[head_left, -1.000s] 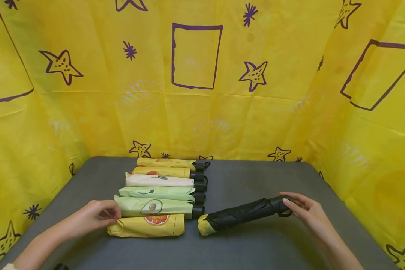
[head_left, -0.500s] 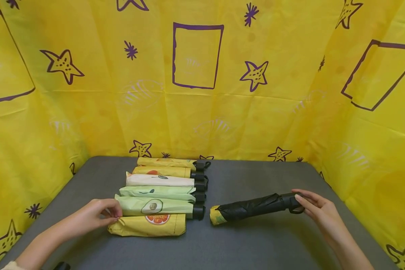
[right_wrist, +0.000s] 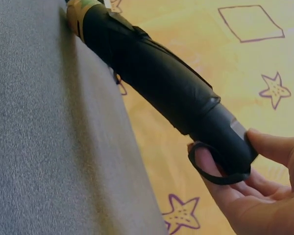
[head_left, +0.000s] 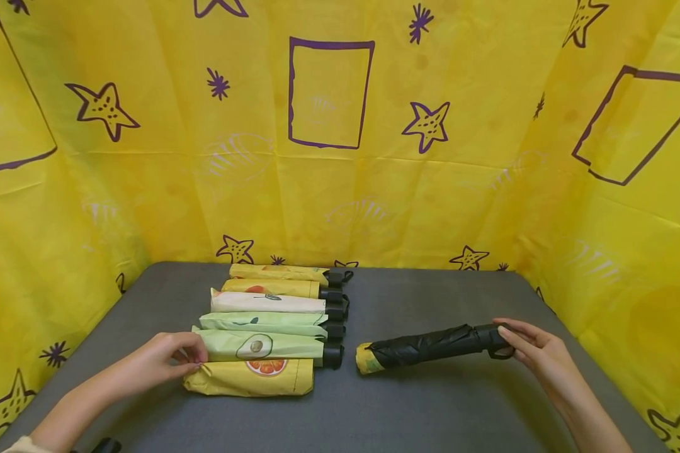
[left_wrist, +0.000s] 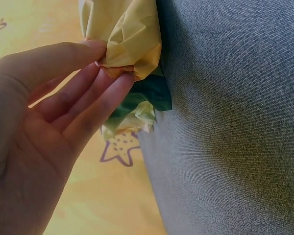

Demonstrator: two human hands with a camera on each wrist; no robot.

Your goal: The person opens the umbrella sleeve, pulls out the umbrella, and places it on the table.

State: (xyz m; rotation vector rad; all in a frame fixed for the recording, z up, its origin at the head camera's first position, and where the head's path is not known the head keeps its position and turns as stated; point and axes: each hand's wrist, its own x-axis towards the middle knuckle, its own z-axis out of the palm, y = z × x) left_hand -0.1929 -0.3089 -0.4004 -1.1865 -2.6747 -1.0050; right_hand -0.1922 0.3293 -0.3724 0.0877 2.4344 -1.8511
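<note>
With thumb and fingertips my left hand [head_left: 172,357] pinches the left end of a flat yellow umbrella sleeve [head_left: 249,379] printed with an orange slice. In the left wrist view the crumpled end of that sleeve [left_wrist: 132,36] shows between thumb and fingers. My right hand [head_left: 538,352] holds a folded black umbrella [head_left: 425,348] by its handle. The umbrella tilts, handle end higher, and its yellow tip [head_left: 367,358] points left toward the sleeve. A wrist loop [right_wrist: 206,166] hangs from the handle, close by a finger in the right wrist view.
Behind the yellow sleeve lies a row of several sleeved umbrellas, black handles to the right; the nearest is a pale green avocado umbrella [head_left: 226,345]. A grey table [head_left: 430,415] carries them, with yellow patterned cloth [head_left: 340,189] around it. A small black object [head_left: 107,445] is at the front edge.
The black umbrella has been drawn right, away from the yellow sleeve, its tip rising a little. My left hand keeps its pinch on the sleeve, nearly still.
</note>
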